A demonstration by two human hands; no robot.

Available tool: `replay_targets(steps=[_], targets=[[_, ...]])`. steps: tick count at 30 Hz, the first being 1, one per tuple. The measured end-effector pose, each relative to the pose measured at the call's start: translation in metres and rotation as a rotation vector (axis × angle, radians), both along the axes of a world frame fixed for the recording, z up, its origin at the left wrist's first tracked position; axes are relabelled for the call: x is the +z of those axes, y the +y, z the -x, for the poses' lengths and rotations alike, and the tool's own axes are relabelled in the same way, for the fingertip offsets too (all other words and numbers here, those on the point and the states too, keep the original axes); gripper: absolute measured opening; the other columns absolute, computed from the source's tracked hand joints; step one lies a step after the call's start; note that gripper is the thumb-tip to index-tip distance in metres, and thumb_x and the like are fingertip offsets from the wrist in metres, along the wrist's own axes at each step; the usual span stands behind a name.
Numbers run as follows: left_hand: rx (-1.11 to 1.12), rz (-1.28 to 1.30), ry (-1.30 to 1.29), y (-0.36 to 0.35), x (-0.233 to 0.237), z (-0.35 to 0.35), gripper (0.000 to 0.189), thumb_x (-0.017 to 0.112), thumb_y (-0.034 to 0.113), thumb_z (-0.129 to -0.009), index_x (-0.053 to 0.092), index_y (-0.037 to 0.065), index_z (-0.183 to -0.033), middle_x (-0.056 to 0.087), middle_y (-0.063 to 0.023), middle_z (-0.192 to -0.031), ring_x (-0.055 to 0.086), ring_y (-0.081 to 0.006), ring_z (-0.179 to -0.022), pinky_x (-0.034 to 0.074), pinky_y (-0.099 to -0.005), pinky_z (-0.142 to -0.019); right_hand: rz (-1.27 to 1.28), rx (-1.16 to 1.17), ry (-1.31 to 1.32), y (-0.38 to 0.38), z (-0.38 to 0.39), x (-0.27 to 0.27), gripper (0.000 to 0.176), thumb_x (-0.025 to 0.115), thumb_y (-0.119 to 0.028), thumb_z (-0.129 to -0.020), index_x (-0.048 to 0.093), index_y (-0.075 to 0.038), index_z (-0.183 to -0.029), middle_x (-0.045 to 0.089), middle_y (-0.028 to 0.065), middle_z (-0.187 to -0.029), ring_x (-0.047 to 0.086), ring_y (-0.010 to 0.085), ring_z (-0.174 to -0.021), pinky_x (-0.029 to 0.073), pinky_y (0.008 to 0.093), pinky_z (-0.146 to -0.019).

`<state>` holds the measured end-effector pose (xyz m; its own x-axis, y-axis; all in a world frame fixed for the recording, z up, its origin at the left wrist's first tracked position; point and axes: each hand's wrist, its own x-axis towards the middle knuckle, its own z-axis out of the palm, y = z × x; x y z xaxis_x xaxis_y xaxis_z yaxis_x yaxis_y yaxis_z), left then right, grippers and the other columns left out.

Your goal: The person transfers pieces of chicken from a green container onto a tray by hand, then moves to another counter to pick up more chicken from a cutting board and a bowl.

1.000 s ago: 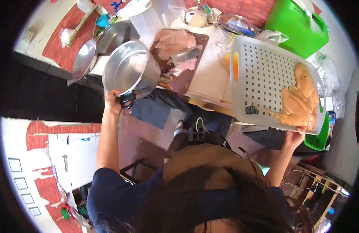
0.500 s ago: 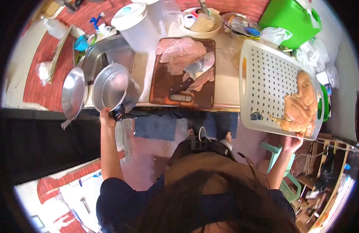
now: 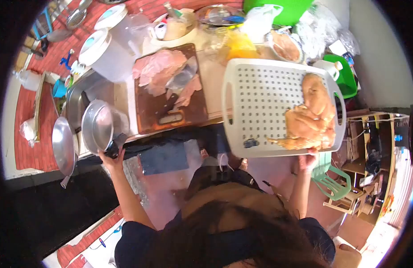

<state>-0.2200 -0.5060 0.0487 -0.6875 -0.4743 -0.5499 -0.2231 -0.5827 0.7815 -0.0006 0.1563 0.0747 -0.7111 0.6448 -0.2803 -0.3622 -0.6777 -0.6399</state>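
My left hand (image 3: 112,160) is closed round the black handle of a metal pot (image 3: 94,129) at the left counter edge, beside the sink (image 3: 77,96). Another shiny metal pan (image 3: 61,145) sits just left of the pot. On the right, my right hand (image 3: 308,161) grips the near rim of a white perforated tray (image 3: 255,149), fingers partly hidden under it. Raw marinated chicken (image 3: 310,123) lies on the tray's right side. Between my hands, a brown cutting board (image 3: 148,118) bears pale raw meat (image 3: 157,67) and a wide-bladed knife (image 3: 182,79).
Lidded plastic containers (image 3: 99,56) stand behind the sink. A bowl of meat (image 3: 285,46), a yellow bag (image 3: 242,44) and a white plastic bag (image 3: 262,20) are behind the tray. A green basin (image 3: 347,82) lies to its right. On the floor stands a green chair (image 3: 333,181).
My view has turned rightward, so the counter appears shifted left. The tray has come inward and lies more over the counter's front edge, still in my right hand. My left hand keeps the pot handle.
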Motion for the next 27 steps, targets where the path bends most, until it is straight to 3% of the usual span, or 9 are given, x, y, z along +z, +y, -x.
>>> replay_targets(steps=[1, 3, 7, 9, 11, 18, 22, 24, 27], targets=[[0.357, 0.087, -0.103, 0.050, 0.026, 0.001, 0.081, 0.055, 0.052, -0.078, 0.012, 0.017, -0.137, 0.037, -0.0167, -0.129, 0.039, -0.0422, -0.115, 0.038, -0.0566, -0.088, 0.035, 0.006, -0.006, 0.007, -0.001, -0.008, 0.037, 0.052, 0.002, -0.053, 0.057, -0.003, -0.089, 0.060, 0.0077, -0.085, 0.055, 0.0221, -0.087, 0.041, 0.0357, -0.089], [0.467, 0.517, -0.098, 0.116, 0.024, -0.015, 0.085, 0.057, 0.046, -0.080, 0.002, 0.017, -0.138, 0.032, -0.0191, -0.133, 0.035, -0.0387, -0.120, 0.035, -0.0564, -0.091, 0.149, 0.028, -0.034, 0.010, -0.002, -0.014, 0.037, 0.050, 0.002, -0.053, 0.057, -0.003, -0.089, 0.060, 0.0083, -0.085, 0.055, 0.0229, -0.087, 0.041, 0.0352, -0.088], [-0.095, 0.881, 0.250, 0.226, 0.016, -0.025, 0.066, 0.050, 0.034, -0.089, 0.015, 0.005, -0.136, 0.033, -0.0163, -0.132, 0.035, -0.0248, -0.122, 0.032, -0.0415, -0.098, 0.163, 0.136, 0.021, 0.015, 0.002, -0.024, 0.052, 0.050, 0.001, -0.055, 0.051, 0.000, -0.107, 0.055, 0.0110, -0.107, 0.051, 0.0276, -0.103, 0.040, 0.0404, -0.094], [-0.230, 0.508, 0.098, 0.272, 0.008, -0.016, 0.050, 0.049, 0.027, -0.090, 0.031, 0.005, -0.131, 0.040, -0.0102, -0.128, 0.040, -0.0204, -0.117, 0.033, -0.0353, -0.096, 0.190, 0.147, -0.030, 0.018, 0.001, -0.027, 0.059, 0.050, 0.001, -0.055, 0.047, 0.000, -0.114, 0.054, 0.0120, -0.110, 0.049, 0.0299, -0.107, 0.039, 0.0433, -0.095], [-0.589, 0.572, 0.141, 0.292, -0.022, -0.006, 0.032, 0.044, 0.025, -0.091, 0.049, 0.008, -0.118, 0.048, -0.0081, -0.122, 0.044, -0.0175, -0.113, 0.036, -0.0361, -0.093, 0.227, 0.164, -0.024, 0.027, -0.006, -0.052, 0.061, 0.050, 0.001, -0.055, 0.045, 0.001, -0.116, 0.053, 0.0129, -0.112, 0.048, 0.0311, -0.108, 0.038, 0.0447, -0.095], [-1.116, 1.099, 0.043, 0.342, -0.038, 0.023, 0.042, 0.036, 0.039, -0.092, 0.062, 0.006, -0.101, 0.063, -0.0039, -0.091, 0.057, -0.0194, -0.090, 0.039, -0.0370, -0.085, 0.213, 0.286, -0.080, 0.038, -0.017, -0.058, 0.065, 0.050, 0.001, -0.055, 0.043, 0.001, -0.120, 0.052, 0.0148, -0.115, 0.047, 0.0316, -0.110, 0.037, 0.0457, -0.096], [-0.990, -0.085, -0.484, 0.360, -0.051, 0.013, 0.049, 0.034, 0.047, -0.091, 0.055, 0.008, -0.112, 0.060, -0.0069, -0.102, 0.054, -0.0204, -0.090, 0.042, -0.0367, -0.083, 0.251, 0.314, -0.103, 0.034, -0.006, -0.040, 0.062, 0.050, 0.002, -0.054, 0.047, 0.002, -0.116, 0.053, 0.0138, -0.114, 0.047, 0.0302, -0.110, 0.035, 0.0443, -0.099], [-0.915, -0.386, -0.357, 0.370, -0.045, -0.006, 0.052, 0.033, 0.050, -0.091, 0.050, 0.009, -0.118, 0.057, -0.0081, -0.107, 0.053, -0.0203, -0.091, 0.042, -0.0365, -0.083, 0.262, 0.322, -0.137, 0.032, -0.002, -0.037, 0.063, 0.052, 0.002, -0.054, 0.047, 0.002, -0.117, 0.053, 0.0129, -0.115, 0.047, 0.0299, -0.110, 0.033, 0.0444, -0.099], [-0.949, -0.282, -0.222, 0.378, -0.039, -0.022, 0.055, 0.030, 0.051, -0.092, 0.042, 0.006, -0.121, 0.054, -0.0059, -0.104, 0.052, -0.0212, -0.088, 0.043, -0.0368, -0.081, 0.328, 0.321, -0.231, 0.030, -0.006, -0.047, 0.065, 0.052, 0.002, -0.055, 0.045, 0.002, -0.119, 0.051, 0.0128, -0.118, 0.045, 0.0300, -0.113, 0.032, 0.0444, -0.100]])
